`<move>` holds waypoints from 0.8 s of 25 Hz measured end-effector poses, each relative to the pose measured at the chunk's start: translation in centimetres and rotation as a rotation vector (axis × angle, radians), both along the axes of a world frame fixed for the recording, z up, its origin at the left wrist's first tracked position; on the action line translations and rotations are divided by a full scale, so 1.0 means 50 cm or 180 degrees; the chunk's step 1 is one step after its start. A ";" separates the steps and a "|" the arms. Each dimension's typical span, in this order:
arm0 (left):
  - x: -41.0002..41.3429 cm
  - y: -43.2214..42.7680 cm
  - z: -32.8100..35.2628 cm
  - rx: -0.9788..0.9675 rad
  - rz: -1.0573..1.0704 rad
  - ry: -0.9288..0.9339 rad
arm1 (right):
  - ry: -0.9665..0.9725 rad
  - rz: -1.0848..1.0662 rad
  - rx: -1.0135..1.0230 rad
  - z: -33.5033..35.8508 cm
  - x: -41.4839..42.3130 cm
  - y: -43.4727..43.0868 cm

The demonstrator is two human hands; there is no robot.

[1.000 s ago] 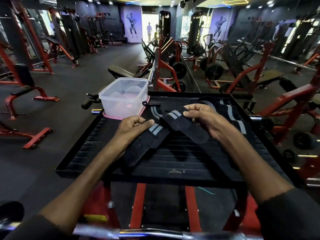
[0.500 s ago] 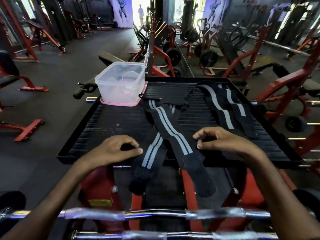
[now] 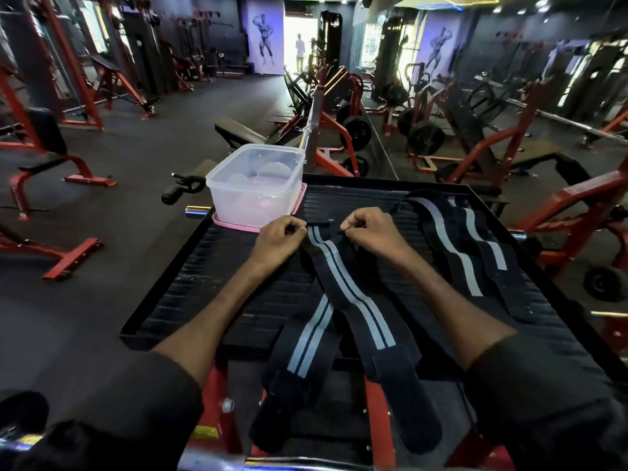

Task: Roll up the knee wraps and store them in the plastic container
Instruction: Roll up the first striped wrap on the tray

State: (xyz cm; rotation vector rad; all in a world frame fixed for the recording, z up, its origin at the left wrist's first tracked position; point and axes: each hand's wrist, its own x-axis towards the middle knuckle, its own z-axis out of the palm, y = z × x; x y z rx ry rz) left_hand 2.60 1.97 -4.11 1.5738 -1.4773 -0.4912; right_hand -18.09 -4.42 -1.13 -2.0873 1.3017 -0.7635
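1. Left hand point(image 3: 277, 243): fingers curled, thumb and fingertips pinching the far end of the near knee wrap point(image 3: 353, 300) at its left corner.

2. Right hand point(image 3: 372, 232): fingers likewise curled, pinching the same far end at its right corner, just beside the left hand's hold.

3. Near knee wrap: black with pale grey stripes, running from the two-handed grip back toward the person. Two striped lengths are crossing a little nearer than the grip and hanging over the platform's near edge. Whether both lengths belong to one wrap cannot be told.

4. Second knee wrap point(image 3: 455, 243): same colours, lying in loose waves to the right of the grip, apart from both hands.

5. Plastic container point(image 3: 238, 198): clear, open-topped, sitting just beyond and left of the grip, close to the left knuckles, on a pink lid point(image 3: 234, 226).

6. Platform point(image 3: 204, 277): black, ribbed, rimmed, lying under the hands, wraps and container.
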 end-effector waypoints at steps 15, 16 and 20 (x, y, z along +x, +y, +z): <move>0.018 -0.059 -0.055 -0.0573 0.0695 0.0006 | 0.1748 0.0549 -0.0548 -0.033 0.138 -0.169; 0.020 -0.060 -0.046 -0.0786 0.0813 0.0120 | 0.1536 0.0657 -0.0669 -0.020 0.128 -0.167; 0.015 -0.065 -0.007 -0.0285 0.0332 0.0990 | 0.0067 0.1088 -0.0939 0.044 0.061 -0.151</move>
